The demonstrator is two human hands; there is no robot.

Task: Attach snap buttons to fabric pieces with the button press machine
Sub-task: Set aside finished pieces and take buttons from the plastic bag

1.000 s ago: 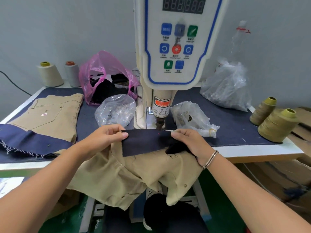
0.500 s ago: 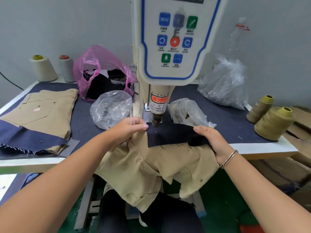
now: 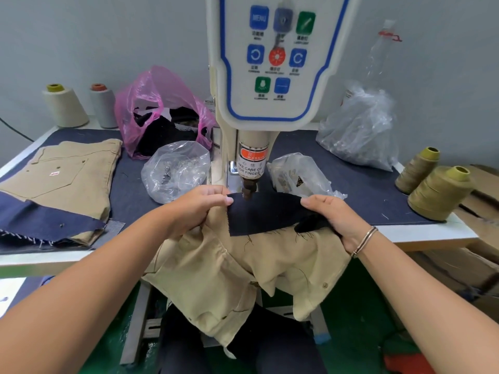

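Note:
The button press machine (image 3: 270, 63) stands at the middle of the table, its punch head (image 3: 248, 188) pointing down. A dark navy fabric piece (image 3: 266, 214) lies under the punch, on top of a khaki garment (image 3: 237, 273) that hangs off the table's front edge. My left hand (image 3: 197, 206) pinches the navy piece's left end together with the khaki cloth. My right hand (image 3: 334, 217) grips the right end, fingers curled over the cloth. The punch tip touches or nearly touches the navy piece's far edge.
Clear plastic bags (image 3: 175, 168) (image 3: 297, 176) sit on either side of the punch, a pink bag (image 3: 159, 114) behind. A stack of khaki and navy pieces (image 3: 59, 184) lies at the left. Thread cones (image 3: 438, 193) stand at the right, two more (image 3: 64, 106) at back left.
Both hands have slid the navy piece and khaki garment forward until the piece's far edge lies under the punch. The view has come closer to the machine.

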